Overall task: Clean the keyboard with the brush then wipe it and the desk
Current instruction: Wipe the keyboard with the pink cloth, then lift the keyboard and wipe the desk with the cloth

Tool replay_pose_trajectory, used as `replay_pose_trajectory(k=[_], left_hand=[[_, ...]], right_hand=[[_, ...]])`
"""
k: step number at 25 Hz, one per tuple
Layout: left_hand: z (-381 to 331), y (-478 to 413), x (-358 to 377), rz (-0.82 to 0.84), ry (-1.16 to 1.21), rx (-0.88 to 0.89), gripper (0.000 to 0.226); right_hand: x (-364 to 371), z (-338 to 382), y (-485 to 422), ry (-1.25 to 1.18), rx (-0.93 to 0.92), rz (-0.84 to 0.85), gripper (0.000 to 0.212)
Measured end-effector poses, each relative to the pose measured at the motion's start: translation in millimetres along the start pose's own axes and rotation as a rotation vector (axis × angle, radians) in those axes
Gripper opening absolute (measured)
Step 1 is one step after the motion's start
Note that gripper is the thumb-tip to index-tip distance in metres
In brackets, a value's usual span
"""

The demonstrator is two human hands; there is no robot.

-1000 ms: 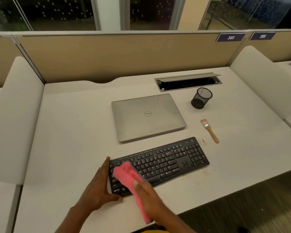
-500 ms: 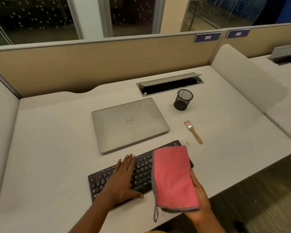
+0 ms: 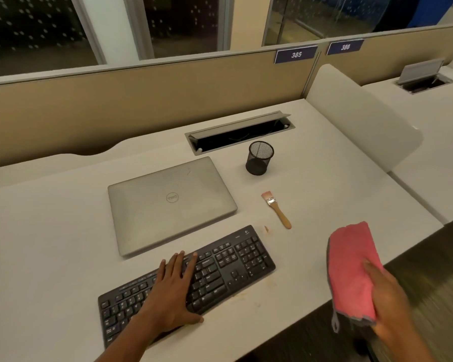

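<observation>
A black keyboard (image 3: 228, 267) lies slanted near the front edge of the white desk (image 3: 50, 231). My left hand (image 3: 173, 288) rests flat on its middle keys, fingers straight. My right hand (image 3: 389, 307) grips a folded pink cloth (image 3: 351, 270) and holds it in the air over the desk's front right edge, well to the right of the keyboard. A small wooden-handled brush (image 3: 276, 209) lies on the desk behind the keyboard's right end. Brownish crumbs and smears (image 3: 267, 228) dot the desk around that end.
A closed silver laptop (image 3: 168, 202) lies just behind the keyboard. A black mesh pen cup (image 3: 259, 158) stands behind the brush, in front of an open cable tray (image 3: 238, 133). White dividers (image 3: 364, 116) and a tan partition bound the desk.
My right hand has lifted the pink cloth off the keyboard and swung it out to the right, past the keyboard's end. My left hand shifted from the keyboard's left edge onto its keys.
</observation>
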State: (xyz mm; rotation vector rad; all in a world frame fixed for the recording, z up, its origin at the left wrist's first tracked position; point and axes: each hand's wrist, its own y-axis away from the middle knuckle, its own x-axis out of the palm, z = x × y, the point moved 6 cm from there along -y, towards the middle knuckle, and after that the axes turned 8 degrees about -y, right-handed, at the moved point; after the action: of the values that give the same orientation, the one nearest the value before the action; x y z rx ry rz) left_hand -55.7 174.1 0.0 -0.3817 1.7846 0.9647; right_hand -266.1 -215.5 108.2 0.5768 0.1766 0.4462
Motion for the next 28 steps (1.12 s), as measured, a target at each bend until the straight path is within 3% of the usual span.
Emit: replay_pose_trajectory(k=[2, 4, 7, 9, 15, 17, 20, 21, 23, 26, 28], left_hand=[[-2, 0, -1, 0.01, 0.008, -0.018, 0.148], [-3, 0, -3, 0.025, 0.008, -0.027, 0.146], [-6, -1, -7, 0.025, 0.0, -0.03, 0.145], [-4, 1, -9, 0.028, 0.015, -0.04, 0.146], [14, 18, -15, 0.013, 0.116, -0.116, 0.149], [24, 26, -21, -0.038, 0.143, -0.137, 0.149], [42, 38, -31, -0.127, 0.158, -0.165, 0.151], [48, 42, -35, -0.146, 0.158, -0.177, 0.152], [60, 50, -42, -0.181, 0.154, -0.203, 0.152], [71, 61, -53, -0.201, 0.153, -0.243, 0.151], [76, 67, -56, -0.202, 0.153, -0.261, 0.151]], right_hand=[[4, 2, -17, 0.26, -0.145, -0.013, 0.048], [20, -12, -33, 0.547, -0.277, 0.076, 0.046], [38, -60, -65, 0.908, -0.468, 0.227, 0.056], [48, -84, -76, 1.061, -0.542, 0.233, 0.056], [107, -116, -37, 0.964, -0.597, 0.392, 0.057], [130, -115, -21, 0.814, -0.504, 0.469, 0.056], [143, -92, -15, 0.52, -0.222, 0.471, 0.048], [147, -75, -13, 0.441, -0.219, 0.469, 0.046], [155, -38, -12, 0.363, -0.361, 0.453, 0.044], [176, -4, -23, 0.443, -0.574, 0.446, 0.066], [196, -14, -39, 0.588, -0.659, 0.479, 0.053]])
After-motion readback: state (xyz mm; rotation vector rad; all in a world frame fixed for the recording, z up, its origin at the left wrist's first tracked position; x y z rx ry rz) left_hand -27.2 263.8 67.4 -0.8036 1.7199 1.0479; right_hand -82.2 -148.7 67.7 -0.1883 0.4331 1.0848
